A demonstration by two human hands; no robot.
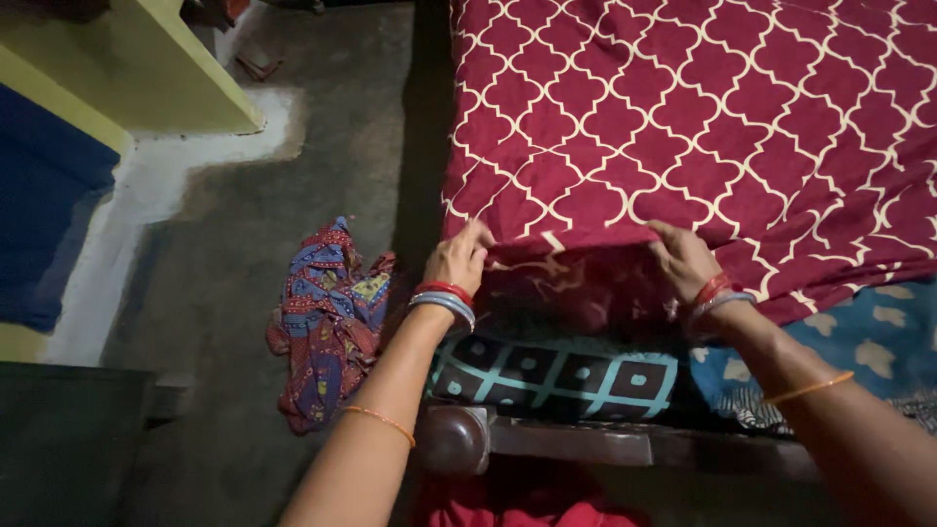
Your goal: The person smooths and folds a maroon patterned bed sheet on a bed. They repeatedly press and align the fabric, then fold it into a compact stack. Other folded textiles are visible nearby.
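I see the maroon bedsheet [683,117] w/ its white lattice print spread over the bed, filling the far right of the view; its near edge hangs over the bed's side, folded under a bit. My left hand [457,259] is closed on that edge, fingers curled over the fold. My right hand [683,262] grips the same edge just to the right, thumb on top, fingers tucked under the cloth. Both wrists carry red & silver bangles.

Below the hands, a dark cushion [556,376] w/ teal grid sits under the sheet's edge. Right of it, a blue cloth [878,337] w/ pale shapes shows. Nearer still runs the dark wood bed frame [586,444].

On the grey floor [244,234] left of the bed lies a crumpled patterned garment [327,322], blue & red. Far left, a yellow-green ledge [146,68].
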